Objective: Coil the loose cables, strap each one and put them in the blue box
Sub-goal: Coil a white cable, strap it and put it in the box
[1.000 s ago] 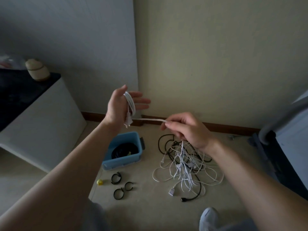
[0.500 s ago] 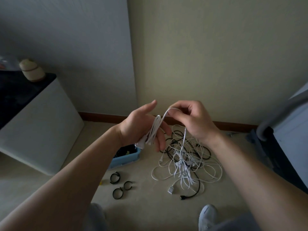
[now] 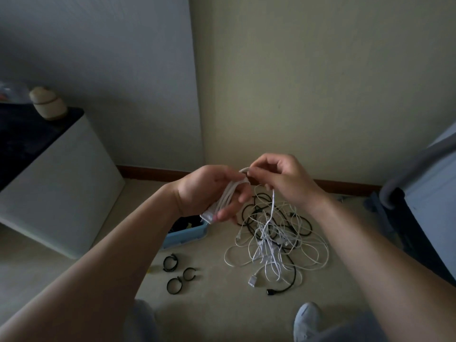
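1. Here, the left grip (image 3: 209, 191) is clenched around a white cable (image 3: 228, 196), whose loops are wound across the palm and run out under the curled fingers.
2. The right grip (image 3: 283, 181), just beside the left and touching the top of those loops, pinches the same cable between thumb and fingertips.
3. From under the right grip a loose strand of the cable hangs straight down into a tangled pile of cables (image 3: 271, 243), white and black, on the floor.
4. The blue box (image 3: 187, 234) sits on the floor below the left grip, partly hidden behind it. Something dark lies inside.
5. Three black straps (image 3: 170, 262) lie on the floor below the box, near one another.
6. Below the right grip, at the near edge of the pile, lie a white connector (image 3: 253, 283) and a black plug (image 3: 270, 291).
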Available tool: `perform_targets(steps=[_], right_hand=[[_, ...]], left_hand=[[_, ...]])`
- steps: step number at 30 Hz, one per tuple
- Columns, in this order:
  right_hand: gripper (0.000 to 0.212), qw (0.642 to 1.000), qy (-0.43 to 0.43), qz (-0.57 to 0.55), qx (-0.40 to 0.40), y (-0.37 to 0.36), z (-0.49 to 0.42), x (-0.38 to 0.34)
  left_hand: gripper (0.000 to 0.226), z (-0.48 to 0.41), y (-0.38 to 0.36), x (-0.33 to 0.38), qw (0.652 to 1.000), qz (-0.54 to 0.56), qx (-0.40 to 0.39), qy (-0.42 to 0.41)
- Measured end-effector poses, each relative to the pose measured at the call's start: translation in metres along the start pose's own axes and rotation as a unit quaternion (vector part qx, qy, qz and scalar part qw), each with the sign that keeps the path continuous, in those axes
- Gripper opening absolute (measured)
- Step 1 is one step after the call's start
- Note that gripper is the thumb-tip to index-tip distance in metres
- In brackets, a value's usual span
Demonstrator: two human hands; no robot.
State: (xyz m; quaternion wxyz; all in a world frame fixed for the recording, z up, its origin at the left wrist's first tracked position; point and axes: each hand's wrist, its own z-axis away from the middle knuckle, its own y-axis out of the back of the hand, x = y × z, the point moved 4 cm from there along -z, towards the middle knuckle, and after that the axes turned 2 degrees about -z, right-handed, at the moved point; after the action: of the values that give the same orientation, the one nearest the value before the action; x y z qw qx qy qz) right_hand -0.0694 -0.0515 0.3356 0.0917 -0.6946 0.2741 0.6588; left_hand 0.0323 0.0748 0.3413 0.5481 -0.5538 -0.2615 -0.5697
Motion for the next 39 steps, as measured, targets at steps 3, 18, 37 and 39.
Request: perform_targets(steps=[3,18,37,39], right_hand=[[0.030,0.993,-0.071,-0.014,-0.092,-0.008,0.004,0.015],[0.022,0.953,-0.233,0.124,-0.148,-0.029,0.017,0.037],[0.009,0.998,0.035,0.051,0.022,-0.020,0.010,-0.025],[0.011,0.986,0.085,0.106,0.093,-0.013,0.011,-0.031]], left_hand=[[0.043,0.005,0.006,0.006,0.995,0.077,-0.029,-0.058],[0.042,0.029,0.053,0.020,0.834,0.345,0.326,-0.281],[0.074,0.007,0.038,0.007,0.960,0.001,0.272,-0.063],[0.082,0.004,0.030,0.002,0.978,-0.040,0.206,-0.020]])
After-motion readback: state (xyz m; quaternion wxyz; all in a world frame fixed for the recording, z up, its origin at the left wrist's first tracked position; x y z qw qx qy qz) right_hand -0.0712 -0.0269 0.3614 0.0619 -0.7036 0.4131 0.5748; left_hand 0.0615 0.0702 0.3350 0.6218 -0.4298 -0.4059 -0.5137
